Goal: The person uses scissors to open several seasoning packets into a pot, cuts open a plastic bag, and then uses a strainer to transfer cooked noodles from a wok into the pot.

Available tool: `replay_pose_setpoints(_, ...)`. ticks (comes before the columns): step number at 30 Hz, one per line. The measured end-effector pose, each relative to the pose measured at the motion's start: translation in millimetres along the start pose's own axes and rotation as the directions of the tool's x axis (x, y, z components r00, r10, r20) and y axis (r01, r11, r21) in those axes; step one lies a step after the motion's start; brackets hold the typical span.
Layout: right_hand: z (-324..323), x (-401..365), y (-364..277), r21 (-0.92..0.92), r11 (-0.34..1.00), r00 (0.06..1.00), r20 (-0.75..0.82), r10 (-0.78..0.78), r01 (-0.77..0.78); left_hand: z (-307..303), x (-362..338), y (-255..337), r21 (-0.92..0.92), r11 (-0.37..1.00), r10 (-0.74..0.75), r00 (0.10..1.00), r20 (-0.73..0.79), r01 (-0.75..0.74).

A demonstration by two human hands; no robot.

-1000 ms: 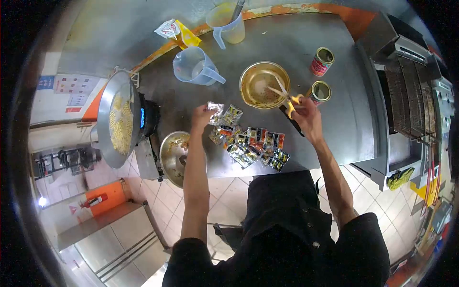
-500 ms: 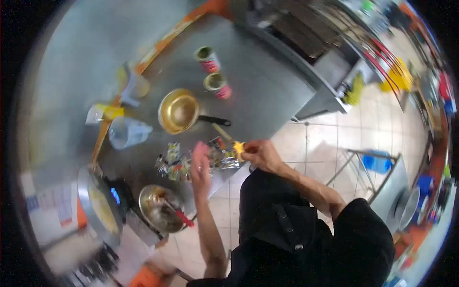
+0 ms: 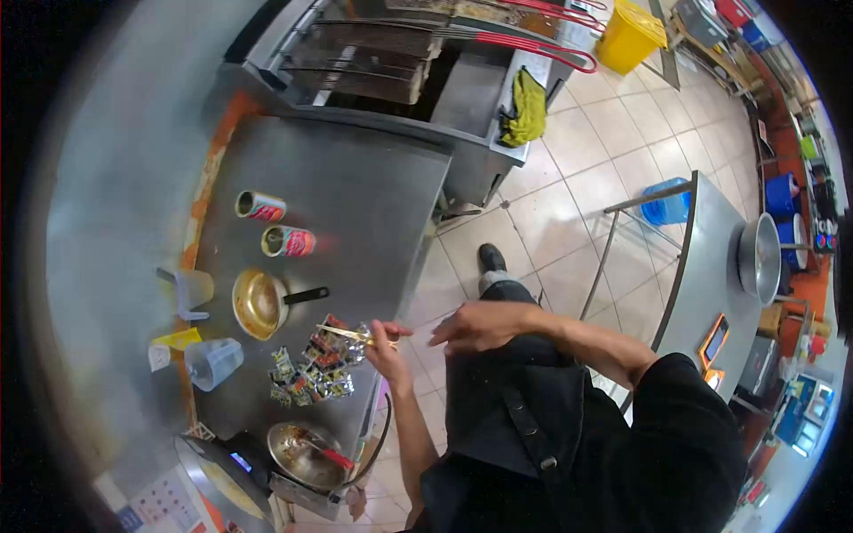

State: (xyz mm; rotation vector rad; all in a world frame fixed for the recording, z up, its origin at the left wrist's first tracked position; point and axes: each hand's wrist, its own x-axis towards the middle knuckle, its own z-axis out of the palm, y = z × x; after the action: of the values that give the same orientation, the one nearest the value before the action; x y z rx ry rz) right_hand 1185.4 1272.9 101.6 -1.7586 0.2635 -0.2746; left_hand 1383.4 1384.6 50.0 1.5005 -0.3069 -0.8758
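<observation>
My left hand (image 3: 385,352) is closed around a thin tool with a pale yellow shaft (image 3: 342,333), which points left over the counter. Its exact kind is hard to make out. Beneath and beside it lie torn-looking foil sachets (image 3: 306,380), several in a loose pile near the counter's edge. My right hand (image 3: 484,327) hangs in front of my body, fingers bent loosely and apart, with nothing seen in them. A brass-coloured pan (image 3: 259,305) with a black handle sits beyond the sachets.
Two opened cans (image 3: 289,241) stand on the steel counter (image 3: 338,169). Clear plastic jugs (image 3: 213,364) line its left side. A steel bowl (image 3: 306,455) holds a red-handled utensil (image 3: 336,457). A grill (image 3: 373,62) borders the far end; a side table (image 3: 715,258) stands right.
My view has turned, shifting the counter left and down. The yellow tool was in my right hand and is now in my left. My right hand has moved away from the sachets.
</observation>
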Motion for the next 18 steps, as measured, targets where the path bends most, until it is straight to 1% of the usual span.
replay_pose_setpoints(1, -35.0, -21.1, -3.7, -0.077, 0.988, 0.986, 0.090, 0.142, -0.136, 0.9, 2.1, -0.3, 0.036, 0.999, 0.006, 0.999, 0.054, -0.008)
replay_pose_setpoints(2, -75.6, -45.3, -5.2, -0.162, 0.952, 0.942, 0.175, 0.288, -0.261, 2.8, 1.9, -1.6, 0.069, 0.998, 0.007, 0.994, 0.105, -0.014)
replay_pose_setpoints(3, -108.3, -77.2, 12.3, -0.203, 0.921, 0.934, 0.063, 0.351, -0.332, 9.2, 0.5, -4.8, 0.077, 0.997, -0.013, 0.994, 0.105, 0.005)
replay_pose_setpoints(4, -146.2, -114.8, 39.1, -0.345, 0.860, 0.926, -0.086, 0.369, -0.375, 18.3, -0.2, -8.0, 0.123, 0.992, -0.016, 0.995, 0.099, 0.003)
replay_pose_setpoints(5, -186.1, -152.2, 54.0, -0.398, 0.601, 0.719, -0.341, 0.605, -0.694, 29.0, -1.4, -11.7, 0.172, 0.985, -0.015, 0.996, 0.093, -0.001)
replay_pose_setpoints(6, -229.8, -163.4, 27.2, -0.260, 0.367, 0.449, -0.548, 0.706, -0.893, 40.3, -2.7, -19.9, 0.184, 0.983, -0.025, 0.995, 0.094, 0.007)
replay_pose_setpoints(7, -271.0, -184.2, 27.5, -0.239, 0.299, 0.376, -0.709, 0.596, -0.924, 50.9, -3.2, -33.2, 0.242, 0.970, -0.028, 0.997, 0.068, 0.011)
replay_pose_setpoints(8, -321.5, -221.5, 62.8, -0.302, 0.332, 0.429, -0.790, 0.438, -0.894, 62.6, -2.2, -47.8, 0.300, 0.954, -0.026, 0.999, 0.046, 0.011)
replay_pose_setpoints(9, -364.5, -223.2, 53.1, -0.017, 0.459, 0.209, -0.905, 0.371, -0.888, 72.5, 0.8, -69.1, 0.365, 0.930, -0.056, 0.998, 0.024, 0.043)
replay_pose_setpoints(10, -419.9, -245.2, 81.8, -0.191, 0.484, 0.279, -0.953, 0.116, -0.854, 82.6, 3.4, -88.3, 0.429, 0.901, -0.078, 0.997, -0.001, 0.071)
replay_pose_setpoints(11, -464.9, -233.8, 72.7, -0.167, 0.448, 0.187, -0.982, 0.000, -0.878, 101.4, 0.4, -97.4, 0.415, 0.900, -0.129, 0.991, -0.034, 0.131)
replay_pose_setpoints(12, -516.7, -228.3, 78.6, -0.168, 0.410, 0.156, -0.986, -0.063, -0.896, 122.4, -2.4, -106.4, 0.394, 0.900, -0.174, 0.982, -0.067, 0.187)
replay_pose_setpoints(13, -570.6, -223.4, 93.0, -0.289, 0.428, 0.206, -0.951, -0.230, -0.856, 133.1, -1.2, -126.1, 0.370, 0.898, -0.212, 0.970, -0.117, 0.240)
replay_pose_setpoints(14, -623.6, -212.4, 107.8, -0.344, 0.423, 0.227, -0.925, -0.304, -0.839, 139.7, -1.3, -143.4, 0.338, 0.894, -0.251, 0.953, -0.168, 0.295)
replay_pose_setpoints(15, -670.9, -197.0, 120.4, -0.403, 0.411, 0.252, -0.893, -0.373, -0.818, 150.2, -5.1, -148.6, 0.331, 0.873, -0.302, 0.931, -0.205, 0.357)
replay_pose_setpoints(16, -712.6, -180.2, 130.2, -0.477, 0.361, 0.343, -0.860, -0.377, -0.801, 164.4, -11.5, -154.0, 0.314, 0.850, -0.357, 0.901, -0.249, 0.423)
replay_pose_setpoints(18, -788.4, -149.2, 171.7, -0.545, 0.137, 0.473, -0.807, -0.354, -0.827, 183.0, -38.9, -161.1, 0.341, 0.788, -0.439, 0.856, -0.272, 0.513)
